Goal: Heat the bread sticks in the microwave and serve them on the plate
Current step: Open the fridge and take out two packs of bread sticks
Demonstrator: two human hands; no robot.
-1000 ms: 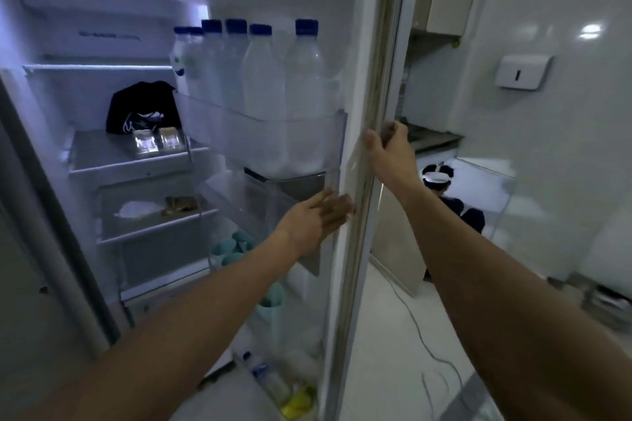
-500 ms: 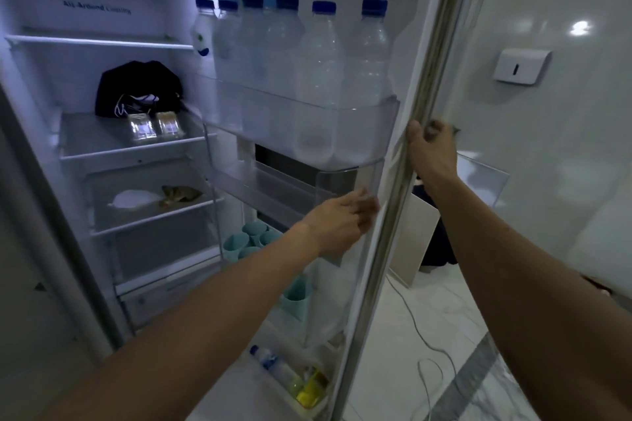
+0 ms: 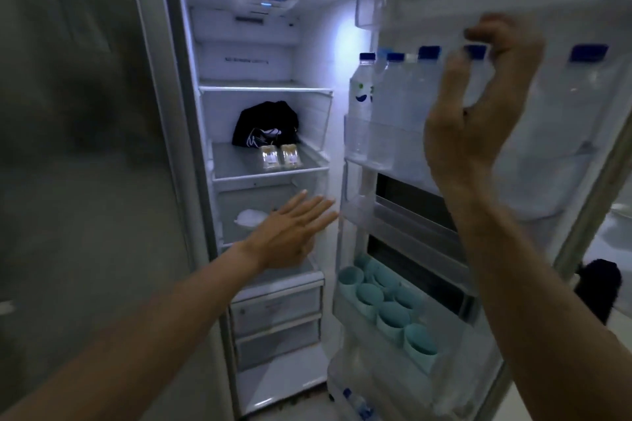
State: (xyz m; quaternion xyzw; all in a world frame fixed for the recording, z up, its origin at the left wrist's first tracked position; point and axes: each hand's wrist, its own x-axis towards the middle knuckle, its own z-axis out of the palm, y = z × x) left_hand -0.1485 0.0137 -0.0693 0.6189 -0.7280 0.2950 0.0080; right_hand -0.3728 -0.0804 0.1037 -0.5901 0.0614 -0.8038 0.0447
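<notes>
The fridge stands open in front of me. Two small clear packs [image 3: 281, 156] with pale food inside lie side by side on a middle glass shelf [image 3: 239, 167], in front of a black bag [image 3: 265, 124]. My left hand [image 3: 290, 232] reaches flat into the fridge with straight fingers, below that shelf, holding nothing. My right hand [image 3: 478, 113] is raised in front of the open door's bottle rack, fingers loosely curled, and grips nothing. No plate or microwave is in view.
The open door [image 3: 554, 215] fills the right side. Its upper rack holds several blue-capped water bottles [image 3: 362, 106]; a lower rack holds several teal cups [image 3: 386, 304]. A white lump [image 3: 249, 217] lies on a lower shelf. The closed grey door [image 3: 75, 147] is at left.
The door has swung wide open. My right hand has let go of the door edge and lifted in front of the bottles. My left hand has left the door rack and reached into the fridge.
</notes>
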